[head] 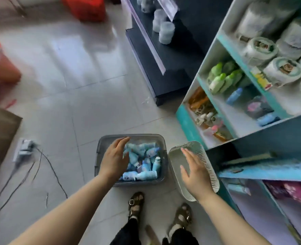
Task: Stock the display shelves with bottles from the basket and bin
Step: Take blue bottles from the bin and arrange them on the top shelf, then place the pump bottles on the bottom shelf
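A grey plastic bin (100,147) stands on the floor in front of my feet, holding several light blue bottles (144,175). My left hand (115,159) hovers over the bin's left side with fingers straight and empty. Right of the bin lies a white slatted basket (204,160), which looks empty. Over the basket's middle is my right hand (194,171), fingers spread, holding nothing. The teal display shelf (241,68) rises at the right with green bottles (220,76) and a blue bottle (234,96) on its middle level.
White wrapped rolls (284,69) fill the upper shelves. A dark low stand (164,68) with clear containers sits behind. Red crates (88,7) stand at the back and left. A power strip (23,147) with cables lies on the tiles at left.
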Demonstrator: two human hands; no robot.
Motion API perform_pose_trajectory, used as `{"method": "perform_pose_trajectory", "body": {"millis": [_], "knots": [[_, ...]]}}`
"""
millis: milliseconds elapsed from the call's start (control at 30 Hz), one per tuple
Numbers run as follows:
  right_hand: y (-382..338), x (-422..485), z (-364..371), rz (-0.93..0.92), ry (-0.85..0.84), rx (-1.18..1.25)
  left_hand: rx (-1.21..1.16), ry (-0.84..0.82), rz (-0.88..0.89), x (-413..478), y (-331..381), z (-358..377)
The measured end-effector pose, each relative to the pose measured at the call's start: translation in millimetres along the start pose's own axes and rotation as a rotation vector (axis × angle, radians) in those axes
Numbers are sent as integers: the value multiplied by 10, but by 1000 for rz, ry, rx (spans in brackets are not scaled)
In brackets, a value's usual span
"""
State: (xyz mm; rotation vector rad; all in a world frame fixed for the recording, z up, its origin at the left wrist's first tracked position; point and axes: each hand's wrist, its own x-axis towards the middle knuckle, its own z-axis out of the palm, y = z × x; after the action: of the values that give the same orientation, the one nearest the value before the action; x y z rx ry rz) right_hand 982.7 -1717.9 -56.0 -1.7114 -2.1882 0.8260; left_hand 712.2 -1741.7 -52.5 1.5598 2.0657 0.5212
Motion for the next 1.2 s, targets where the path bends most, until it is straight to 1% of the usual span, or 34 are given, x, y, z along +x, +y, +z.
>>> {"method": "perform_pose_trajectory", "body": {"millis": [100,267,367,500,633,733,800,867,967,1033,1100,1133,1200], "knots": [[119,262,602,-14,-151,-36,5,-7,-136,-23,-578,347],[625,674,1694,-72,-368,-99,-1,0,-262,-46,-1340,1169],[988,880,2336,-102,-456,-122,-16,-13,-299,7,-1733,1725],[1460,1080,3183,-150,-574,-197,-21,-65,-299,194,-2251,2506],[1817,1232,3907,-217,-711,-281,-1,-101,-207,521,-2719,3178],[1998,1358,4368,-260,-804,-362,85,-146,-69,823,-3052,3580],[2049,1422,4585,-294,-896,-406,230,-157,92,1018,-3246,3769],[2102,1459,4776,-314,-968,-414,464,-242,190,1146,-3367,3915],[2144,1495,4938,-350,-973,-426,765,-401,239,1248,-3410,4022],[2149,1488,4924,-359,-904,-409,880,-424,270,1286,-3375,4084],[2153,1480,4802,-318,-797,-307,904,-395,299,1329,-3353,4121],[2153,1489,4711,-269,-746,-212,880,-363,313,1352,-3365,4125],[2151,1480,4415,-133,-627,52,700,-251,329,1372,-3320,4077]]}}
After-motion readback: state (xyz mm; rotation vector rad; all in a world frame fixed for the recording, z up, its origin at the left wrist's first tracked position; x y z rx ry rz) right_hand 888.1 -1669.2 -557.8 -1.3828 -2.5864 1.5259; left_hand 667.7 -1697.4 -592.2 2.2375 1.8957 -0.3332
